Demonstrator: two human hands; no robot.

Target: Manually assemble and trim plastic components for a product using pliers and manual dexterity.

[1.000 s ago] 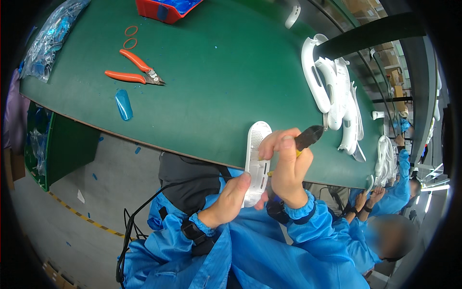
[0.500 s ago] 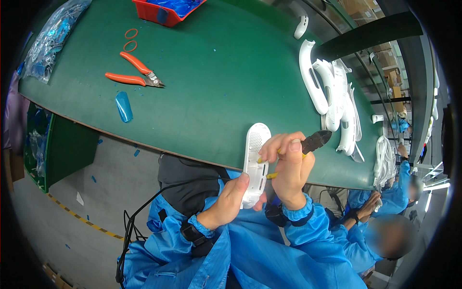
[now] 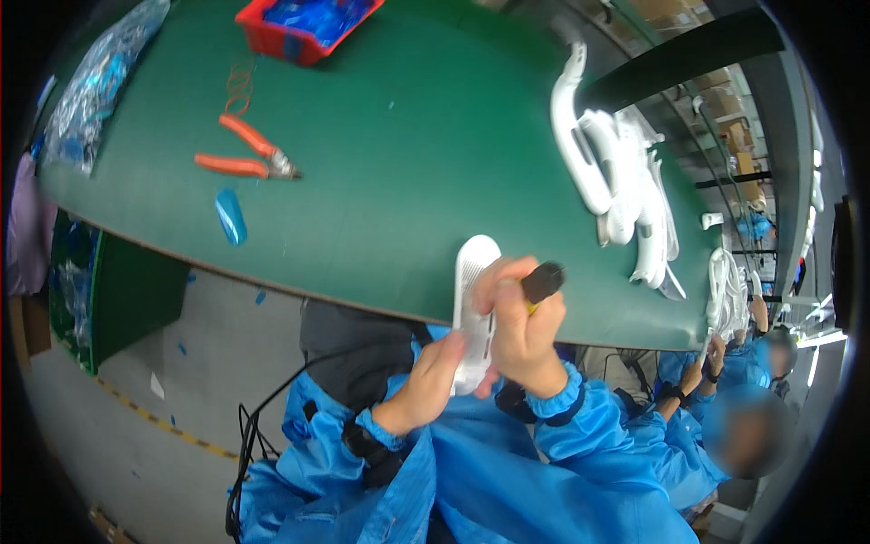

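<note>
Gripping a smooth white slotted plastic casing [image 3: 471, 308] from below, left hand [image 3: 433, 381], right hand [image 3: 518, 328] closed on black-handled tool [image 3: 542, 281], tip hidden, matte green tabletop [image 3: 408, 154] edge.

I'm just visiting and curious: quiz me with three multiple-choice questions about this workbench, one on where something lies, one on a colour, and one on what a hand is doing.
1. Where do the orange pliers lie?
A. on the green table
B. in the red tray
C. on the floor

2. What colour is the long plastic part held at the table's edge?
A. black
B. white
C. yellow

3. What is the right hand doing?
A. resting flat and empty
B. gripping a dark-handled tool against the part
C. holding the pliers

Answers:
1 A, they lie on the green top, near the tray.
2 B, its slotted body is white.
3 B, the fingers wrap the tool while the left hand steadies the part.
</note>
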